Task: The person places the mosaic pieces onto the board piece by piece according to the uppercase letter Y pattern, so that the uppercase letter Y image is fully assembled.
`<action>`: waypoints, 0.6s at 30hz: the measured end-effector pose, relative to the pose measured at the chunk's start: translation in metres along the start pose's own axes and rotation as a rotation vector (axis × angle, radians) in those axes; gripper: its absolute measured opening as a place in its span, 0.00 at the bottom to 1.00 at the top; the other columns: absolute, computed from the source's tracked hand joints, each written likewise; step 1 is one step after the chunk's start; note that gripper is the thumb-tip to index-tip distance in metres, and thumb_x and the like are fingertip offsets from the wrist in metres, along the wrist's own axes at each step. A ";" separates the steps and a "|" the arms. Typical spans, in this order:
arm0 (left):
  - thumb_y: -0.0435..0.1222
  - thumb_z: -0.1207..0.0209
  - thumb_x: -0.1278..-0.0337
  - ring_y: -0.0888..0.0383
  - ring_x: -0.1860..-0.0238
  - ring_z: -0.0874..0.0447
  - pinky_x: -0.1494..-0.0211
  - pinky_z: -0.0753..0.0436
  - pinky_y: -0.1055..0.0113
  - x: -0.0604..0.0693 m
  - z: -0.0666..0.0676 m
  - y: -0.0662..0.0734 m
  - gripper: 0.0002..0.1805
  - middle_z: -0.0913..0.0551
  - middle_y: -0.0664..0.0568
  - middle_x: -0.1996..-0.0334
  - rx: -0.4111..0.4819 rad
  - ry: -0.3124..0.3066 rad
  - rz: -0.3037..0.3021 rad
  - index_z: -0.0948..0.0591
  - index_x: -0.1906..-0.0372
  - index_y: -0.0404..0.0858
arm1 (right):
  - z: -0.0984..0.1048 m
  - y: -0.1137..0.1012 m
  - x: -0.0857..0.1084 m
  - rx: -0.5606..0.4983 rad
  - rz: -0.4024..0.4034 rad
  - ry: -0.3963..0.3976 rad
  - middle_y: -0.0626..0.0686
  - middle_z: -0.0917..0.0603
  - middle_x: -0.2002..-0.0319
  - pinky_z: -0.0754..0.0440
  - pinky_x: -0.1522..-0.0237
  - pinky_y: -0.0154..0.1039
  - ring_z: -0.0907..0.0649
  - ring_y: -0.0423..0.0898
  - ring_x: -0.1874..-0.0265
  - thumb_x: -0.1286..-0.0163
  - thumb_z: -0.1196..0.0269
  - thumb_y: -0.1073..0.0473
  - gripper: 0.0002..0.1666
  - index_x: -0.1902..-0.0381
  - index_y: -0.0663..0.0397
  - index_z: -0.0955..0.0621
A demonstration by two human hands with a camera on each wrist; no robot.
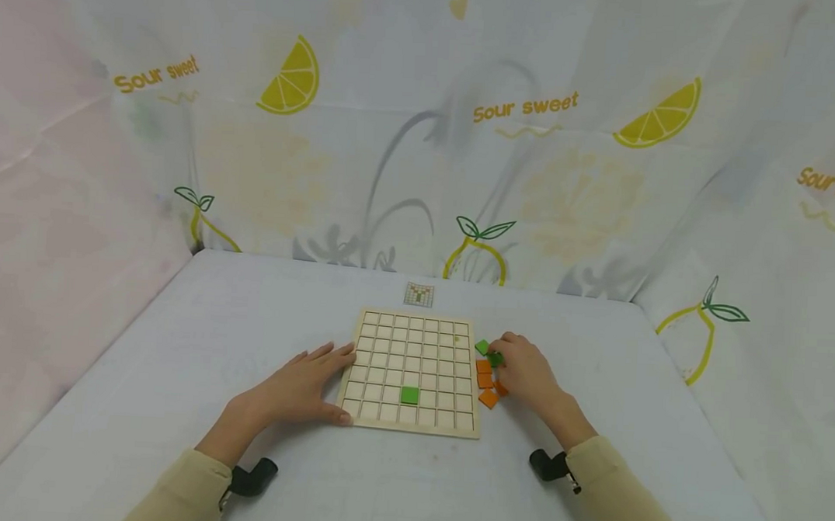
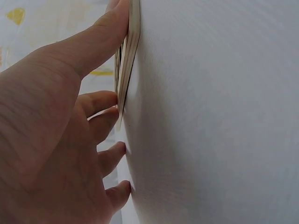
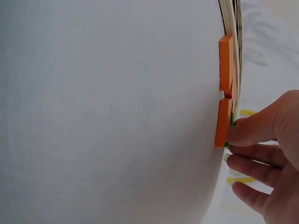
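A square wooden grid board (image 1: 376, 364) lies flat on the table, with one green tile (image 1: 409, 395) in a cell near its front edge. My left hand (image 1: 296, 387) rests along the board's left side, thumb at the front corner and fingers spread; in the left wrist view its thumb (image 2: 100, 39) touches the board's edge. At the board's right, my right hand (image 1: 528, 372) pinches a green square tile (image 1: 495, 360) by its fingertips, partly hidden by them. Beside it lie another green tile (image 1: 482, 346) and several orange tiles (image 1: 485, 381); orange tiles (image 3: 223, 122) also show before the right thumb.
A small card (image 1: 419, 294) printed with a coloured grid pattern lies behind the board. A white cloth covers the table (image 1: 394, 485). Printed fabric (image 1: 366, 157) hangs behind and at both sides. A black wrist device (image 1: 548, 465) sits at each sleeve.
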State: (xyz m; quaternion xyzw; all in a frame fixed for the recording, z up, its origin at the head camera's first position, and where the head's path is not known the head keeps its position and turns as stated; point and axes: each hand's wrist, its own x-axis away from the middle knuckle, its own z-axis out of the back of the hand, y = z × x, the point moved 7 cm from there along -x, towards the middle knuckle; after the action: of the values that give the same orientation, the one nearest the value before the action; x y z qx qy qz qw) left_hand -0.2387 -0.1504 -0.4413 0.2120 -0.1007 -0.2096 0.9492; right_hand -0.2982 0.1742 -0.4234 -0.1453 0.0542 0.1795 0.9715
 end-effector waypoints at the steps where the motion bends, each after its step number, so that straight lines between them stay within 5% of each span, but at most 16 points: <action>1: 0.65 0.31 0.58 0.40 0.20 0.50 0.23 0.48 0.33 0.000 0.000 0.000 0.57 0.43 0.52 0.21 -0.003 0.000 0.001 0.37 0.24 0.43 | 0.000 0.000 0.000 0.000 0.003 0.000 0.54 0.16 0.61 0.16 0.55 0.46 0.19 0.49 0.62 0.47 0.37 0.76 0.19 0.56 0.61 0.14; 18: 0.65 0.31 0.59 0.40 0.20 0.51 0.23 0.48 0.33 0.000 -0.001 0.000 0.57 0.43 0.52 0.21 -0.003 0.002 0.000 0.37 0.24 0.43 | 0.003 0.007 -0.001 -0.003 -0.026 -0.050 0.53 0.17 0.65 0.18 0.60 0.44 0.24 0.46 0.67 0.46 0.35 0.72 0.14 0.61 0.56 0.15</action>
State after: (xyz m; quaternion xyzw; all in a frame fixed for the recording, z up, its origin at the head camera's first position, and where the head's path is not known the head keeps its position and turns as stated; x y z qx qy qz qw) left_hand -0.2387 -0.1503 -0.4420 0.2109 -0.0996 -0.2097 0.9495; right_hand -0.3017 0.1807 -0.4223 -0.1431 0.0280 0.1705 0.9745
